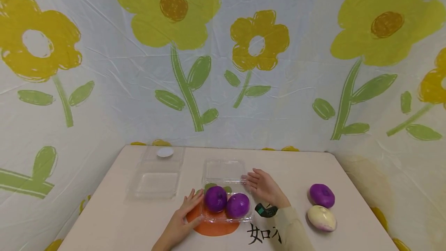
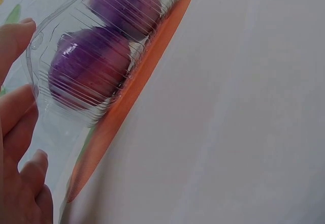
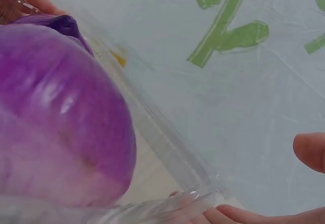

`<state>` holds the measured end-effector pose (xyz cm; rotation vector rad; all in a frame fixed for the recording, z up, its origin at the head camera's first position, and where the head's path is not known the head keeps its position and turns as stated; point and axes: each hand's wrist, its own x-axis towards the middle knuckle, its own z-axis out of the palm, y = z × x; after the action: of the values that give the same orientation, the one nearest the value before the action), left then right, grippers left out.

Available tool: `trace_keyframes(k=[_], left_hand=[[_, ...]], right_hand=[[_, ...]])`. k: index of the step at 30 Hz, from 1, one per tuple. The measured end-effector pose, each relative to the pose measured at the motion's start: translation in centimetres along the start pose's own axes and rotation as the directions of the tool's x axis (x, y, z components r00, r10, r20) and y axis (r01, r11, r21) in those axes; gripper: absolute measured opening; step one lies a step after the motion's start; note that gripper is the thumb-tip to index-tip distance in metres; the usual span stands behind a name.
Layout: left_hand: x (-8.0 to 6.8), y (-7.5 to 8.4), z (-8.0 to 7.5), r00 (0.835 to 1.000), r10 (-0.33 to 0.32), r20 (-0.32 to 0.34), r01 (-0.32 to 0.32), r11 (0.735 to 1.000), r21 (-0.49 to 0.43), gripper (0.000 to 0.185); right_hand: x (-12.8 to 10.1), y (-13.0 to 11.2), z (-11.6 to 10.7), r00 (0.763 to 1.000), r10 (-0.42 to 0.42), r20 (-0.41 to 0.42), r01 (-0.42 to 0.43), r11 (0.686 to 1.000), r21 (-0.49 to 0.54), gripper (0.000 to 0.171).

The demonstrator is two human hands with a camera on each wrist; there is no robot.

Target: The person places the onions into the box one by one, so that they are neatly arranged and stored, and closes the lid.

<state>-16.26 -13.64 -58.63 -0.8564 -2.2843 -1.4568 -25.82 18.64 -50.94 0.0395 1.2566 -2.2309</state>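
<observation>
A clear plastic clamshell box lies open with its lid folded back. Inside its base are two purple turnips, one beside the other; the right wrist view shows one turnip close up. At the box's left side my left hand touches the edge with spread fingers, as the left wrist view also shows. My right hand is at the back right of the box, its fingers loosely extended and touching the plastic near the hinge.
Left of the box, a second open clear clamshell has a white round item at its lid. On the right lie a purple turnip and a cream-coloured one. A flower-printed cloth hangs around the table.
</observation>
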Motion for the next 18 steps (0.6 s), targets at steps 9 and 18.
trace_keyframes(k=[9,18], left_hand=[[0.0,0.1,0.1,0.998,-0.062,0.010,0.062,0.998,-0.001,0.057],[0.0,0.3,0.1,0.999,-0.043,0.002,0.043,0.999,0.009,0.058]], right_hand=[[0.0,-1.0,0.6,0.999,-0.039,-0.010,0.038,0.998,-0.046,0.072],[0.0,-2.0,1.2,0.995,-0.091,-0.042,0.084,0.987,-0.135,0.068]])
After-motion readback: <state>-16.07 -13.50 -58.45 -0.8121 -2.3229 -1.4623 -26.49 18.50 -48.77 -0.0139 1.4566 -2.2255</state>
